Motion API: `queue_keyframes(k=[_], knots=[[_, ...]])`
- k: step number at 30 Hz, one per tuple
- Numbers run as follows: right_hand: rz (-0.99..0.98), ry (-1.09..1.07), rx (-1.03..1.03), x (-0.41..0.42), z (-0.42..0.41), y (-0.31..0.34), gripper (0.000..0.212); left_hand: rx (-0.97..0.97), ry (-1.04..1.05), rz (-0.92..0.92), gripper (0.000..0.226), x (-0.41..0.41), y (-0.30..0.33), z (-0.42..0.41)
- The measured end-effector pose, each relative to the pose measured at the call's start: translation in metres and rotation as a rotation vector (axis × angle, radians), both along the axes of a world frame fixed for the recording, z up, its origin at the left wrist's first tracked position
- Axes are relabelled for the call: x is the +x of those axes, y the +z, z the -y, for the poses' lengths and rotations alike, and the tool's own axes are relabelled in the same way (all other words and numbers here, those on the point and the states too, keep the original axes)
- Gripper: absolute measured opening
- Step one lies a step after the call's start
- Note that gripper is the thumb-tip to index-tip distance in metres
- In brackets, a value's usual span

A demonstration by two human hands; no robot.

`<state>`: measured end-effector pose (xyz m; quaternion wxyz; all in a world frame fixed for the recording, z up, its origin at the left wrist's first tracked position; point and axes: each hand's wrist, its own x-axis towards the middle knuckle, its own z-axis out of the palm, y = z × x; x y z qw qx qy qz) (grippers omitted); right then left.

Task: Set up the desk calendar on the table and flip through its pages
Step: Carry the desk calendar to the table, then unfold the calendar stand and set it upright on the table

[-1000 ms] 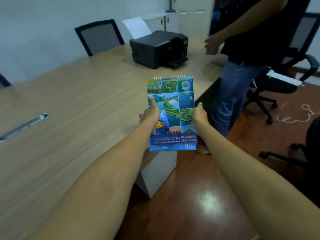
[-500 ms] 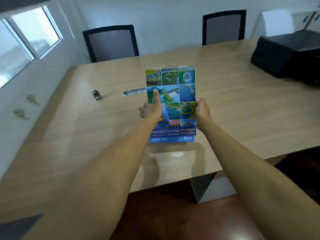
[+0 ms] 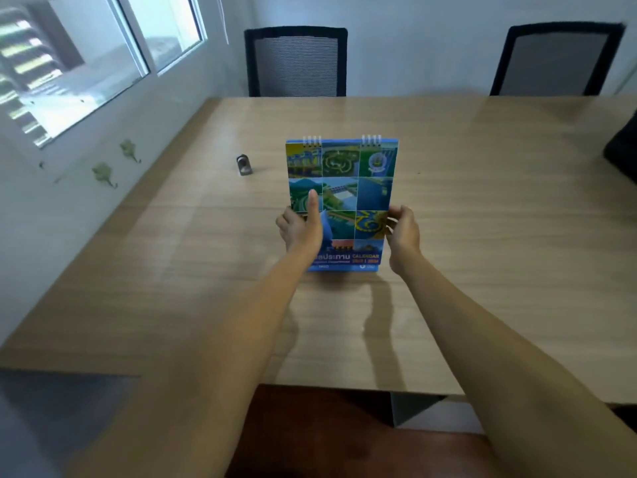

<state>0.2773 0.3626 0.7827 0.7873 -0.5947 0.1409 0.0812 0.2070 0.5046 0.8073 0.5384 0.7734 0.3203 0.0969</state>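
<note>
The desk calendar point(image 3: 348, 181) is a tall blue spiral-bound booklet with a grid of green and blue pictures on its cover. It is held upright over the wooden table point(image 3: 482, 219), cover towards me, its bottom edge close to the tabletop. My left hand point(image 3: 301, 225) grips its left edge with the thumb pressed up on the cover. My right hand point(image 3: 403, 232) grips the right edge, fingers curled behind. Whether the bottom edge touches the table cannot be told.
A small dark metal object point(image 3: 244, 164) lies on the table left of the calendar. Two black mesh chairs point(image 3: 296, 62) point(image 3: 555, 60) stand at the far side. A dark printer edge point(image 3: 622, 157) shows at the right. A window wall runs along the left.
The view has swung left from a standing person and the printer to the table's window end. Both hands have kept hold of the calendar and brought it over the tabletop, lower.
</note>
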Motion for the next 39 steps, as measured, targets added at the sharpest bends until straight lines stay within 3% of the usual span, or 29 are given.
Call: queue_keyframes(k=[7, 14, 21, 28, 34, 39], knots=[[0.031, 0.01, -0.069, 0.0, -0.003, -0.007, 0.035, 0.011, 0.017, 0.095, 0.076, -0.005, -0.005, -0.011], [0.045, 0.037, -0.069, 0.0, -0.006, 0.0, 0.037, -0.009, 0.192, 0.136, 0.065, -0.029, -0.007, -0.025], [0.014, 0.068, -0.107, 0.004, -0.017, 0.007, 0.037, 0.142, -0.085, 0.188, 0.017, -0.056, -0.031, -0.045], [-0.004, 0.101, -0.206, 0.002, -0.024, 0.013, 0.046, 0.522, -0.415, 0.309, 0.033, -0.081, -0.022, -0.044], [0.122, 0.105, -0.277, 0.0, -0.018, 0.012, 0.051, 0.657, -0.496, 0.323, 0.04, -0.077, -0.013, -0.034], [0.23, 0.181, -0.233, -0.011, -0.001, 0.011, 0.039, 0.8, -0.488, 0.433, 0.044, -0.07, -0.004, -0.021]])
